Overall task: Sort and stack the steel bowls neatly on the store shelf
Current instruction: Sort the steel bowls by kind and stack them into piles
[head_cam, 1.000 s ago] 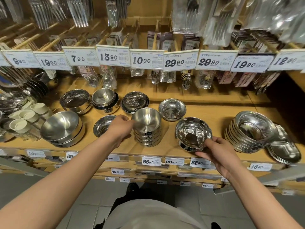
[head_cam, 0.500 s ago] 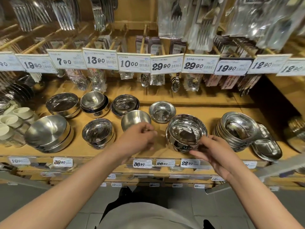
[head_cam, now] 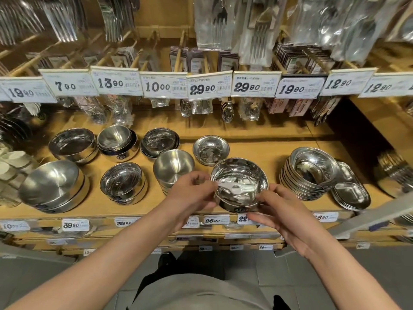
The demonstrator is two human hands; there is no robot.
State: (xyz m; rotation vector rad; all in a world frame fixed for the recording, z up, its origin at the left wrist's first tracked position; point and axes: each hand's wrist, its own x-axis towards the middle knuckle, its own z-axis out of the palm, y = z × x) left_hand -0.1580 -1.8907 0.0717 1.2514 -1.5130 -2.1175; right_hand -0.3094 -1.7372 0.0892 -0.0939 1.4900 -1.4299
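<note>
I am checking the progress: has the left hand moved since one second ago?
Yes. The left hand left the brushed bowl stack and went right to the shiny bowl.

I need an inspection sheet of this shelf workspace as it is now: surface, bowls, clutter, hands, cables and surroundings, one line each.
Surface: wooden shelf, price labels along its front edge.
Job's things: shiny bowl on a short stack at the front; matte bowl stack beside it; more bowl stacks to the left; single small bowl behind.
Clutter: tilted stack of plates and divided trays to the right; white cups at far left.
Hands: left hand and right hand grip the shiny bowl's rim.
Cables: nothing seen.
Surroundings: hanging packaged cutlery and price tags above; tiled floor below.
</note>
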